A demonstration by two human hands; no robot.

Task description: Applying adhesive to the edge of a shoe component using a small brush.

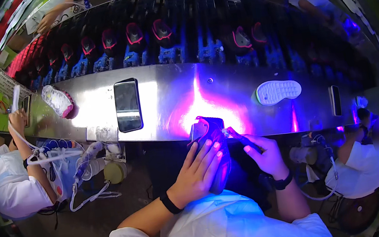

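Under purple light at the bench's near edge, a dark shoe upper (206, 125) with red-pink trim stands on end, tilted toward me. My left hand (195, 173) lies along its side with the fingers stretched over it, steadying it against my body side. In my right hand (267, 156) is a slim dark-handled tool (236, 134), pinched between thumb and fingers. Its pale tip meets the shoe's right edge; the glare hides whether it is a brush. Both wrists wear black bands.
A phone (128, 105) lies left of the glare on the metal bench (155, 82). A white sole (279, 92) sits to the right, a white-and-pink shoe piece (57, 101) to the left. Beyond, several dark shoes (134, 33) ride a blue rack line. Co-workers sit at both sides.
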